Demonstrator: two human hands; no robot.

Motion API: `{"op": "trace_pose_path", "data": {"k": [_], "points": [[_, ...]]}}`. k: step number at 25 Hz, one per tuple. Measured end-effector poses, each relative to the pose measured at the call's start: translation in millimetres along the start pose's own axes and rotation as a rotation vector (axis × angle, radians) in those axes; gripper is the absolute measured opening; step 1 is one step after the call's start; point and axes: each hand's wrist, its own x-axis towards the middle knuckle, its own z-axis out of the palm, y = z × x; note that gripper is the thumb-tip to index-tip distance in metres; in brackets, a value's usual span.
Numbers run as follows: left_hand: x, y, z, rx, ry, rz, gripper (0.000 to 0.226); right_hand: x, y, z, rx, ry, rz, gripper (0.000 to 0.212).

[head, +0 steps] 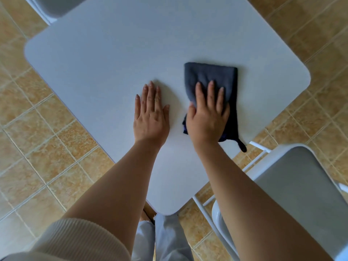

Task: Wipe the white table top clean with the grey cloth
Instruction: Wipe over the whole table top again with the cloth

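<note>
On the smooth, round-cornered table [113,59], the right hand [207,117] presses flat on the folded, soft cloth [212,78], the left hand [150,117] lying flat and empty.

There is just one camera. It sits up high on the person's head and looks forward and steeply down. It is a wide view, so straight lines bend near the edges. The white surface [113,72] fills the middle, turned so one corner points to 6 o'clock, close to the person's legs. Both bare arms reach in from the bottom edge. The tiled floor [37,147] shows at 9 and 3 o'clock.
</note>
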Motion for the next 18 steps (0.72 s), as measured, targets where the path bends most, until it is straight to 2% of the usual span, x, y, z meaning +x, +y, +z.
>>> {"op": "trace_pose_path", "data": {"k": [3,6,8,10,13,15,18], "points": [[21.8,21.5,-0.2,-0.035,0.027,-0.009,0.060,-17.5,17.2,-11.5,0.023,-0.062,-0.169,0.051],[40.0,41.5,1.3,-0.045,0.011,-0.002,0.061,-38.0,64.6,-29.7,0.008,-0.127,-0.239,0.051],[51.3,53.5,5.1,-0.026,0.013,0.024,0.060,-27.4,97.5,-34.3,-0.016,-0.115,-0.168,0.052],[63.3,61.3,8.7,-0.014,0.008,0.029,0.059,1.4,117.8,-29.7,-0.046,-0.092,-0.007,0.053],[77.7,68.6,14.6,0.019,-0.004,0.056,0.058,60.8,112.8,-13.5,-0.030,-0.045,0.192,0.051],[82.1,69.4,19.0,0.027,0.007,0.070,0.058,87.2,89.8,-1.8,-0.017,-0.020,0.214,0.050],[80.9,68.0,24.7,0.042,0.047,0.063,0.059,85.1,65.9,3.3,0.001,-0.012,0.040,0.049]]}}
